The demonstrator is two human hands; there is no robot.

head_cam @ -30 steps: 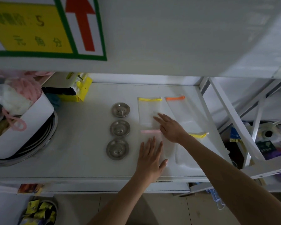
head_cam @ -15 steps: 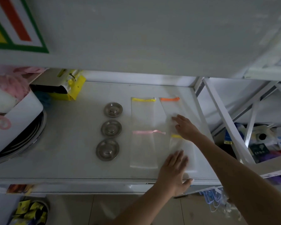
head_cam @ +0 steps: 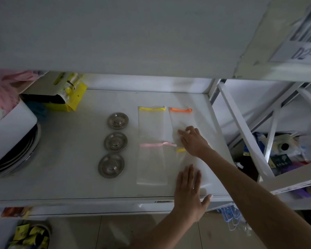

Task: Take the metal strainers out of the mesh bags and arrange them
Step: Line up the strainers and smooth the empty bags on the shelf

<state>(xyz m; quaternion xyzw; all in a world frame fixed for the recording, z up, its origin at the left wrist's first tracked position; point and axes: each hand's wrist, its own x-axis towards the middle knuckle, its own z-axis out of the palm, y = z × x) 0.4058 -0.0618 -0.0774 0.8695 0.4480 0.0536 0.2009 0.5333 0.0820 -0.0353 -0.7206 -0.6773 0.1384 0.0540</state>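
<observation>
Three round metal strainers lie in a column on the white shelf [head_cam: 70, 150]: far strainer [head_cam: 117, 120], middle strainer [head_cam: 115, 141], near strainer [head_cam: 111, 165]. To their right lie flat, empty mesh bags: a yellow-trimmed bag [head_cam: 151, 123], an orange-trimmed bag [head_cam: 180, 117], a pink-trimmed bag [head_cam: 152, 162] and a second yellow-trimmed bag [head_cam: 182, 157]. My right hand [head_cam: 194, 141] rests flat across the orange-trimmed bag's lower end. My left hand [head_cam: 188, 191] lies palm down with fingers spread on the near right bag, at the shelf's front edge.
A white tub [head_cam: 11, 126] with pink and white fluff stands on stacked metal pans [head_cam: 22, 159] at the left. A yellow package [head_cam: 68, 97] sits at the back. The upper shelf [head_cam: 133, 33] overhangs. White rack struts [head_cam: 244, 132] and clutter stand to the right.
Both hands have shifted right, from the pink-trimmed and left bags onto the right column of bags. The second yellow-trimmed bag now lies straight below the orange one.
</observation>
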